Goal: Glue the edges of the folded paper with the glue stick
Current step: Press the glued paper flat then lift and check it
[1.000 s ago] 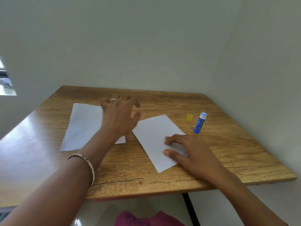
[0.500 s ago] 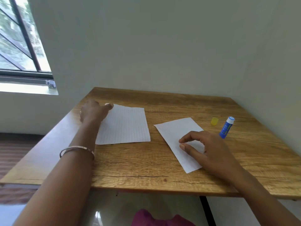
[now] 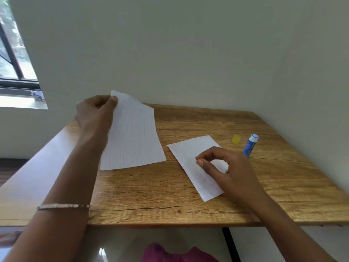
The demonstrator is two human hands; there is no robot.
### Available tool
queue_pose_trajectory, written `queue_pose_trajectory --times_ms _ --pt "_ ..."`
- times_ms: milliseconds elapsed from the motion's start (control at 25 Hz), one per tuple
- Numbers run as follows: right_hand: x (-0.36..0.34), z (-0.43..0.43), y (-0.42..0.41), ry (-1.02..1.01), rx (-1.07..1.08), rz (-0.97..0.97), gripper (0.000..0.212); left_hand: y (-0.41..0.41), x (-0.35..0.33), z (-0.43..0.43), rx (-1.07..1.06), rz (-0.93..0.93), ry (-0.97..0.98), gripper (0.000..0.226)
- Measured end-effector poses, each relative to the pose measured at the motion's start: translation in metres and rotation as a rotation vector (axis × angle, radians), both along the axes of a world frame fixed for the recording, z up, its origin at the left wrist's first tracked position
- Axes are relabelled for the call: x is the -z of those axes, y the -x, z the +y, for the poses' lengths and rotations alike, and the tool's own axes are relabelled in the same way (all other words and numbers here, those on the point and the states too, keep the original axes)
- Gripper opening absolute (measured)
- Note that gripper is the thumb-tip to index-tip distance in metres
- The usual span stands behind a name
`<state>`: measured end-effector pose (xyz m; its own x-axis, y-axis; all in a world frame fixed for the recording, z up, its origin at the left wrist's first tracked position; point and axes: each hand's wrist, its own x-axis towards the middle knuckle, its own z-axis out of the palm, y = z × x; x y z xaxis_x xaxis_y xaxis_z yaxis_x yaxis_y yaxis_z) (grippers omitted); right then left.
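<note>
A folded white paper lies flat on the wooden table, right of centre. My right hand rests on its right side, thumb and forefinger curled apart, holding nothing. A lined sheet of paper is lifted at its far left corner by my left hand, which pinches that corner; its near edge still touches the table. The blue glue stick lies beyond my right hand, with its yellow cap off and beside it.
Walls close in behind the table and along its right side. A window is at the upper left. The table's front edge is near me, with a dark table leg below it. A bracelet circles my left forearm.
My left hand reached the lined sheet's far corner, pinched it and raised it off the table. My right hand stayed on the folded paper. The camera has swung left.
</note>
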<state>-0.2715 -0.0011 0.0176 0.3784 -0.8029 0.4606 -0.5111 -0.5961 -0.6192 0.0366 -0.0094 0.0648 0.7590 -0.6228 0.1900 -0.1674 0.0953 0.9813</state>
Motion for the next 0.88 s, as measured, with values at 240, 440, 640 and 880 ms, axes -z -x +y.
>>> queue_pose_trajectory --times_ms 240,440,640,880 --pt "-0.029 -0.009 -0.004 -0.309 -0.029 -0.334 0.038 0.061 -0.049 0.030 0.370 0.173 0.237 0.015" --pt "-0.058 -0.031 -0.003 -0.632 -0.158 -0.544 0.052 0.104 -0.071 0.032 0.547 0.375 0.293 0.017" --pt "-0.083 -0.040 0.037 -0.640 -0.034 -0.633 0.043 0.111 -0.052 0.021 0.592 0.419 0.143 0.013" --pt "-0.067 -0.057 0.073 -0.682 0.120 -0.354 0.048 0.071 -0.004 -0.022 0.681 -0.096 -0.372 0.014"
